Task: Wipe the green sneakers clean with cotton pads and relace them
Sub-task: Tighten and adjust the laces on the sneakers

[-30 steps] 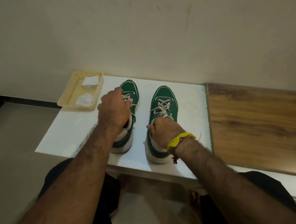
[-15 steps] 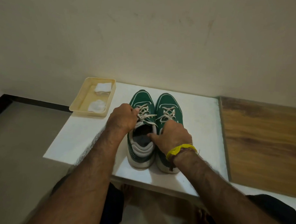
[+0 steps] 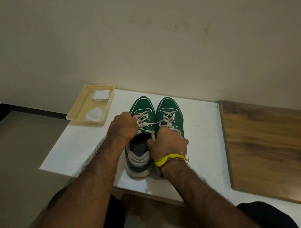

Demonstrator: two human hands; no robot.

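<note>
Left hand (image 3: 123, 126) pinches white lace (image 3: 146, 124) of left green sneaker (image 3: 140, 130); right hand (image 3: 169, 143) grips lace end too. Right green sneaker (image 3: 170, 112) touching alongside, laced, on white surface (image 3: 203, 132); cotton pads (image 3: 101, 95) in beige tray (image 3: 74, 114).

Matt cloth sneakers (image 3: 170, 111); glossy wood-grain board (image 3: 268, 145)

A plain home corner: scuffed cream wall (image 3: 149, 37), low white table (image 3: 205, 132), grey floor (image 3: 16, 160).

Green sneakers (image 3: 155, 124) (white-laced) stand touching, toes toward the wall.
</note>
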